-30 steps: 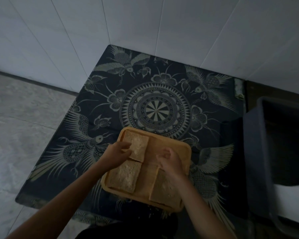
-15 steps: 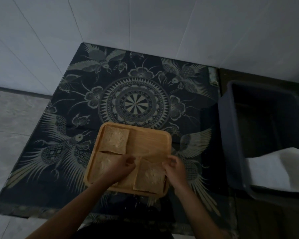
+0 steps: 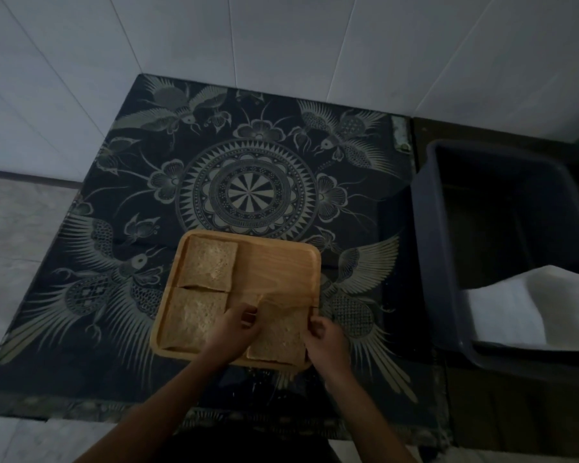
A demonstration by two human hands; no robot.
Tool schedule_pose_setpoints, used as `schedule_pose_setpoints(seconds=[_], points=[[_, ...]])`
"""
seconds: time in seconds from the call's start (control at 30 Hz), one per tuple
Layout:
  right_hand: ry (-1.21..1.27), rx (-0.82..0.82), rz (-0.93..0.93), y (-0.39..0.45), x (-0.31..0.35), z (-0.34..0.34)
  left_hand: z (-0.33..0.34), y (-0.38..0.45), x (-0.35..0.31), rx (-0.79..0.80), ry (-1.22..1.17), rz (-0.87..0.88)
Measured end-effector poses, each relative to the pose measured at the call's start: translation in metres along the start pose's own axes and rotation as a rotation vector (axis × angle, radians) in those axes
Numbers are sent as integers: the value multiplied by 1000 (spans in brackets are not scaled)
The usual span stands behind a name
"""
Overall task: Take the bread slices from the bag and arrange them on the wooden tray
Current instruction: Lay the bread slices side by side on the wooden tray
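On the dark patterned tablecloth (image 3: 248,182) a square wooden tray (image 3: 281,265) is set, with a dark plastic tub (image 3: 448,262) well off to its right. Three bread slices are laid on the tray: one at the far left (image 3: 209,264), one at the near left (image 3: 191,317), and a near right slice (image 3: 278,335) that is pinched at its edges by the left hand (image 3: 233,330) and the right hand (image 3: 326,344).

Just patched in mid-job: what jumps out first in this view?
The wooden tray at the near edge of the dark patterned cloth stands out, with three bread slices on it and its far-right quarter bare. Both hands, left hand and right hand, pinch the near-right slice. A dark bin sits to the right.
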State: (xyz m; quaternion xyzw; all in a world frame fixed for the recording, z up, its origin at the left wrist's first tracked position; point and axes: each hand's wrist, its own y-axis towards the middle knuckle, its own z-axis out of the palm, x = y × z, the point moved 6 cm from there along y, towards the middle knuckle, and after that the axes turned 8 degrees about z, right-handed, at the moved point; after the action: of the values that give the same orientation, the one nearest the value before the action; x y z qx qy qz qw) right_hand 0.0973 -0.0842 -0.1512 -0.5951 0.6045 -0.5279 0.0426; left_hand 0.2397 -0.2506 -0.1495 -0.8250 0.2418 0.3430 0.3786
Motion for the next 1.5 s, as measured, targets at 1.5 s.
schedule_pose_setpoints(seconds=[1.5], points=[[204, 109, 35, 69, 84, -18, -44, 83, -75, 13, -203, 27]])
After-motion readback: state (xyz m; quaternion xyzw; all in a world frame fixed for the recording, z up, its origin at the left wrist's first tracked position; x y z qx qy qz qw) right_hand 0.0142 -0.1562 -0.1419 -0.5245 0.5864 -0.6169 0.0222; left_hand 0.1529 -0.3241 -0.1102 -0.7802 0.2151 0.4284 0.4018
